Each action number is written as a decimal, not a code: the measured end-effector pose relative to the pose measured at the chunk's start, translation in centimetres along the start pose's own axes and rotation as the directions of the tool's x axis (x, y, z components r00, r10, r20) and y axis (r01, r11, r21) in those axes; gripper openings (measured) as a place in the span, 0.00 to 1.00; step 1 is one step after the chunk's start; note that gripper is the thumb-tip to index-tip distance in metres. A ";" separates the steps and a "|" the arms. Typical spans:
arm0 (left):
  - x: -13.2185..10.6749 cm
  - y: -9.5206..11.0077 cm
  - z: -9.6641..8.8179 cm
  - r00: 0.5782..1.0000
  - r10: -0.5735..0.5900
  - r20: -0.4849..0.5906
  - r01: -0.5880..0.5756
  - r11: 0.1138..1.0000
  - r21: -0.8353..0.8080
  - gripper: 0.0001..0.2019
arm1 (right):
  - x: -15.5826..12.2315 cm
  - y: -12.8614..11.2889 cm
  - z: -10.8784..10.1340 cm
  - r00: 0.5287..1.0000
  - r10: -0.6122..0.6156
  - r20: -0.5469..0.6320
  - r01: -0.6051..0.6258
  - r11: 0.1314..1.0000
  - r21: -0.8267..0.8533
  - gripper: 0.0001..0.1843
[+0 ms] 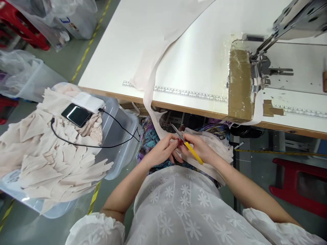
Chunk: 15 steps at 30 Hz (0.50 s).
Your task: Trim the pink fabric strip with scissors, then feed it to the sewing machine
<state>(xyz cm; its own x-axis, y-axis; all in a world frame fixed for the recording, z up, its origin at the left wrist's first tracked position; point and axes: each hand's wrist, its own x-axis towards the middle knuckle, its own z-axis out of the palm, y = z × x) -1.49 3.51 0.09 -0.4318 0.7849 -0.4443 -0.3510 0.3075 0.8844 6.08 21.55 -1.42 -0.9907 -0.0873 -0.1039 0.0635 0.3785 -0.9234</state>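
Both hands meet above my lap, just below the table edge. My right hand [200, 148] is closed around scissors [193, 153] with a yellow handle, their metal blades pointing up and left. Beside it, my left hand [163, 149] has its fingers bent together on a pale pink fabric strip [151, 92]; the fingertips are partly hidden. That strip runs from the white table [109, 51] over its edge down to the hands. More pale fabric [222, 146] lies bunched on my lap, over a patterned blue and purple cloth [149, 136].
A sewing machine [263, 64] stands at the right of the table, with a brown taped block at its left. To the left, a plastic bin [109, 166] holds pale fabric pieces, a phone [76, 114], a white power bank and a black cable. A red stool [301, 187] is at right.
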 end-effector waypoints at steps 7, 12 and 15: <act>8.1 13.1 -8.8 0.711 0.632 -0.308 -0.131 0.549 0.825 0.13 | -3.7 -1.1 -1.2 0.980 0.030 -0.197 -0.038 0.999 -0.039 0.13; 16.6 18.1 -11.7 0.730 0.567 -0.382 0.149 0.414 0.898 0.17 | -7.5 -1.1 -2.9 0.919 0.107 -0.380 -0.143 0.987 -0.068 0.20; 18.2 19.1 -11.2 0.759 0.515 -0.398 0.188 0.412 0.892 0.12 | -11.7 0.5 -5.3 0.853 0.204 -0.481 -0.252 0.967 -0.037 0.23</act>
<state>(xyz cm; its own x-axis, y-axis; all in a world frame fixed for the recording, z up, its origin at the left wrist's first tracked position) -25.31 17.66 7.30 -0.8391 0.5405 0.0616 0.5155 0.7537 0.4078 17.11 27.66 1.28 -0.8898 0.4455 -0.0993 0.3065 0.4221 -0.8531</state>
